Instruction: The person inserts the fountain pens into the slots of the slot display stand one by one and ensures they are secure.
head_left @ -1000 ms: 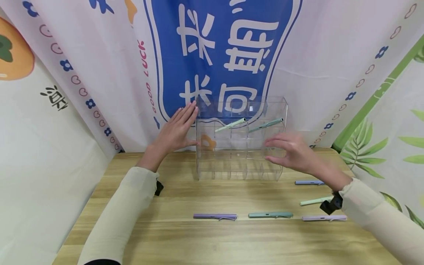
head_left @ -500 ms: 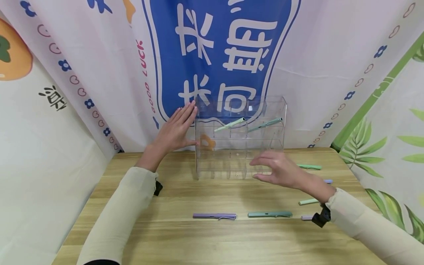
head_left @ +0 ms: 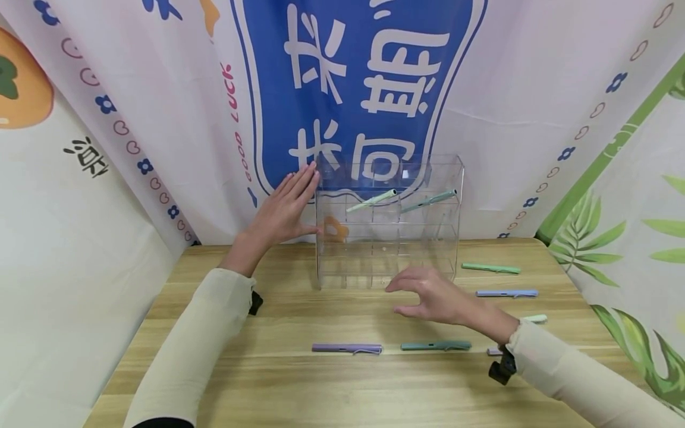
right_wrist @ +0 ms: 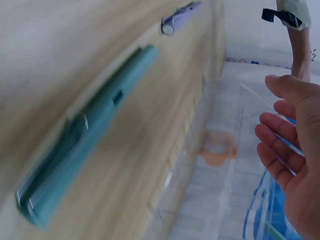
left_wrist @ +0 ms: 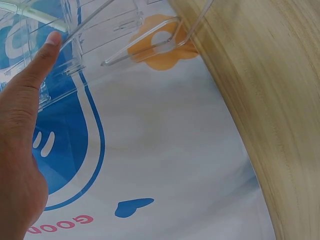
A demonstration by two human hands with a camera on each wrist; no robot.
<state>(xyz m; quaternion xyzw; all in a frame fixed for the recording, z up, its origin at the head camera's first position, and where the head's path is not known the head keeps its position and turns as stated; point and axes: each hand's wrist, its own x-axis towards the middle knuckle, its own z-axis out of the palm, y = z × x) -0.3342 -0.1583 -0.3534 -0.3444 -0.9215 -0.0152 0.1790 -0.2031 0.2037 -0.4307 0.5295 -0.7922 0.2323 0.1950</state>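
A clear acrylic rack with several compartments (head_left: 385,233) stands upright at the back of the table. Two pens lean in it: a pale green pen (head_left: 371,201) and a teal pen (head_left: 430,201). My left hand (head_left: 283,211) rests against the rack's left side, fingers straight, thumb (left_wrist: 42,57) at its edge. In front of the rack's lower right, my right hand (head_left: 434,297) holds nothing, its fingers loosely bent and the thumb apart. Nearest below it on the table lies another teal pen (head_left: 436,346), large in the right wrist view, with a purple pen (head_left: 346,349) to its left.
At the table's right lie a green pen (head_left: 490,268), a blue pen (head_left: 506,293), a pale green pen (head_left: 537,319) and a lilac pen (head_left: 493,351); the right forearm partly covers the last two. A printed curtain (head_left: 481,119) hangs behind the rack.
My right hand has moved from the rack's right side down and left, toward the teal pen on the table, uncovering the green and blue pens. The left hand stays against the rack.
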